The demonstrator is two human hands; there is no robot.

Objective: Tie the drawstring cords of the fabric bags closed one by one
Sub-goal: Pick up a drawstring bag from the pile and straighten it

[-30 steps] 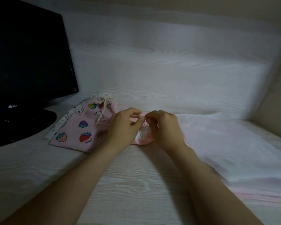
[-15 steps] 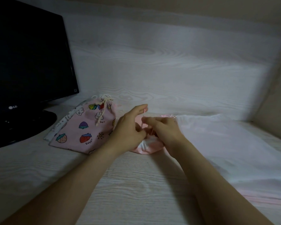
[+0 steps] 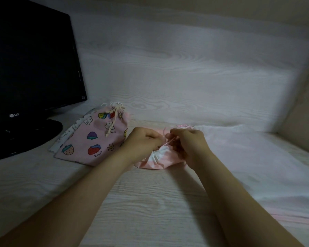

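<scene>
Since half a second ago the left hand has dropped its raised forefinger and folded into a loose fist, while the right hand has drawn a cord taut. Nearest lies the pale wood-grain desk, with both bare forearms reaching over it. The right hand's fingers pinch the cord, which runs as a thin pale line from the gathers up to them. The left hand's fingers are curled close beside it, and I cannot tell whether a cord end sits inside them. Under both hands lies the pink and white bag, flat on the desk with its visible length running left to right and its puckered mouth turned up toward the hands. Left of it and a little farther rests the printed pink bag, its long axis running away from the viewer, its neck at the far end with a cream bow hanging down the front. A white patterned bag peeks out beneath its left edge. Pale fabric spreads on the right, and a black monitor stands far left before the back panel
</scene>
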